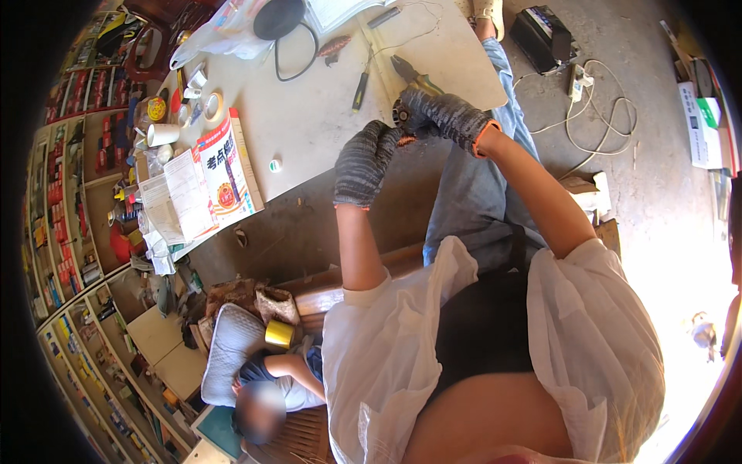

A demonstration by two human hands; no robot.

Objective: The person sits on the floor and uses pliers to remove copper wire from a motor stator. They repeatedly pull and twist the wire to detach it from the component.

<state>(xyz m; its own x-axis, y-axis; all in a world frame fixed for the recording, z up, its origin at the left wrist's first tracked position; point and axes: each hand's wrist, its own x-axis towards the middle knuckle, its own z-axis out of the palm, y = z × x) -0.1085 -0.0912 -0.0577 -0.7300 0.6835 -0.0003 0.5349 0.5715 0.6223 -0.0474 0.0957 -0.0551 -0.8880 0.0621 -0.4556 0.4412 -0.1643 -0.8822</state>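
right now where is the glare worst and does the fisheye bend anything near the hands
Head view: sunlight blows out the floor at lower right; the shelves curve hard along the left rim; the left hand and right hand sit near centre, sharp and evenly lit; the table edge bows only slightly.

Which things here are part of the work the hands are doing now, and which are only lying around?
In use:
- left hand and right hand, both gloved
- small dark part held between them

Lying about:
- pliers on the table
- screwdriver
- book
- tape roll
- white cup
- black cable
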